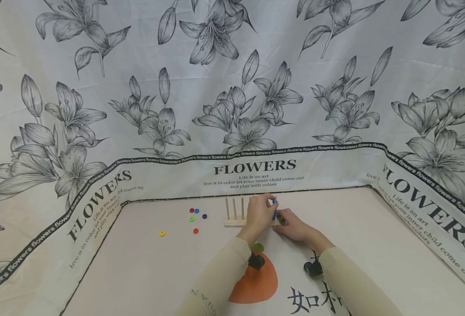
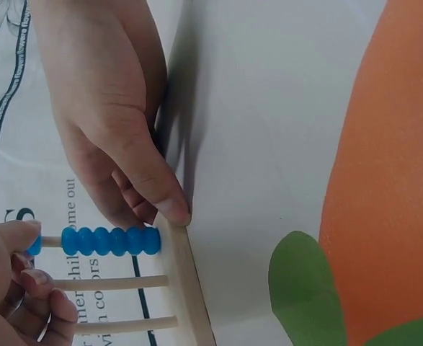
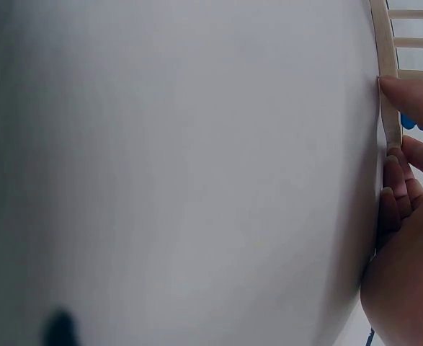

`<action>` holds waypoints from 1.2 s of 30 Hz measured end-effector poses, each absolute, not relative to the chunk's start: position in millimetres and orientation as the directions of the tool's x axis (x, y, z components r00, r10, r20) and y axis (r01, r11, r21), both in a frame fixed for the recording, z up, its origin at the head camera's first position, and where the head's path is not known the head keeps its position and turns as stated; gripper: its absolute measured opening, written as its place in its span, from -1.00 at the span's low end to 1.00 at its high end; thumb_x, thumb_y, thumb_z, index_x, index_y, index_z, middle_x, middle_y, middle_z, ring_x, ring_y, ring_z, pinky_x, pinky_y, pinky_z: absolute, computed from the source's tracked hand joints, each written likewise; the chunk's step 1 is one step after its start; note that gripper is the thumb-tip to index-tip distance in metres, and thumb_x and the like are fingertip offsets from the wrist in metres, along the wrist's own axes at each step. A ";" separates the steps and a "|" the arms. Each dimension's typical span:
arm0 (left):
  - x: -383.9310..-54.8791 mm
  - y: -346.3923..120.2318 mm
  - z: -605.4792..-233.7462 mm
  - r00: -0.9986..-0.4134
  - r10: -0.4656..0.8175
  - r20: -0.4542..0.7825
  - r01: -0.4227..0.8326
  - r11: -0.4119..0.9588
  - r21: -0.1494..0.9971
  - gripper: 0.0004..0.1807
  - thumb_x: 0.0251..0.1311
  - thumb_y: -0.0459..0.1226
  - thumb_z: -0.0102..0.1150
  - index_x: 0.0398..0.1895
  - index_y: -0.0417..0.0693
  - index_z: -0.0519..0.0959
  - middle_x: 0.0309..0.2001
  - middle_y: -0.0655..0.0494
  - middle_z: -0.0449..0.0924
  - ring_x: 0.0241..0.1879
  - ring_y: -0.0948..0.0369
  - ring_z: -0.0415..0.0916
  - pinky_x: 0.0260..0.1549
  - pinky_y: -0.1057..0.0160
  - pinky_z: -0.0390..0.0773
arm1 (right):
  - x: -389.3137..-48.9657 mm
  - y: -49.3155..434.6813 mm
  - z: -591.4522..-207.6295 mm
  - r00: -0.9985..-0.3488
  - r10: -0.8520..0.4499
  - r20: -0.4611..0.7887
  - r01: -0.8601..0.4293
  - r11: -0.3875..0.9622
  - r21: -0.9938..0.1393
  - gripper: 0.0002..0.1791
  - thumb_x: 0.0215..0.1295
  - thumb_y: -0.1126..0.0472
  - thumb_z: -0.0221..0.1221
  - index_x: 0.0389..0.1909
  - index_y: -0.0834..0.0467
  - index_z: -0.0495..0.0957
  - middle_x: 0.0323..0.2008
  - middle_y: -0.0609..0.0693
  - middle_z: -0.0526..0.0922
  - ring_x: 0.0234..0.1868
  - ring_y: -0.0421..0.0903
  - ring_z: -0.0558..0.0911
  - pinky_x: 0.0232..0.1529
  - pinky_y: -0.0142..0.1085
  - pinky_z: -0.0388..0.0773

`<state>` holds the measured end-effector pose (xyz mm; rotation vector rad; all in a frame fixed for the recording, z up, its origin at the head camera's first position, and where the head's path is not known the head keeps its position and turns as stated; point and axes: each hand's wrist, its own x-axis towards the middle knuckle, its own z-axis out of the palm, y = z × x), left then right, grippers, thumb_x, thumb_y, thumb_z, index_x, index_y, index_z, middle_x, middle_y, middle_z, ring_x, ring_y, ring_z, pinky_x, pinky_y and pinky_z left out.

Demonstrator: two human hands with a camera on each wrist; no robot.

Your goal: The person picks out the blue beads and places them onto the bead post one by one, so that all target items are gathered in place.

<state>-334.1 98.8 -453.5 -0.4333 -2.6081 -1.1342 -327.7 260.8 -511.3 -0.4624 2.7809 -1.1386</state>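
Observation:
A wooden peg rack (image 1: 232, 223) stands near the back of the table, with a row of upright pegs on a flat base. On its end peg sits a stack of several blue beads (image 2: 110, 241). My left hand (image 1: 261, 215) pinches one more blue bead (image 2: 34, 247) at the top of that peg, thumb and finger around it. The right hand (image 1: 293, 226) grips the end of the rack's base (image 2: 179, 281), its thumb on the front side. In the right wrist view, the right hand (image 3: 420, 238) hides most of the blue stack.
Left of the rack lie loose beads: red (image 1: 192, 210), blue (image 1: 196, 211), green (image 1: 191, 219), purple (image 1: 204, 216), orange-red (image 1: 195, 231) and yellow (image 1: 162, 234). A flower-printed curtain (image 1: 256, 175) rises behind the table. The tablecloth carries an orange fruit print (image 1: 260, 283).

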 end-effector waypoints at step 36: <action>-320.0 -28.4 -425.3 -0.851 0.276 0.447 0.505 0.665 0.551 -0.65 0.28 -0.23 0.37 0.11 -0.10 0.66 -0.25 0.17 0.62 -0.43 0.32 0.45 -0.39 0.34 0.49 | -321.4 251.8 -498.6 -0.960 -0.279 -0.036 -0.185 0.724 -0.665 -0.34 0.44 0.10 0.20 0.40 0.39 0.28 0.26 0.29 0.35 0.24 0.20 0.42 0.32 0.17 0.38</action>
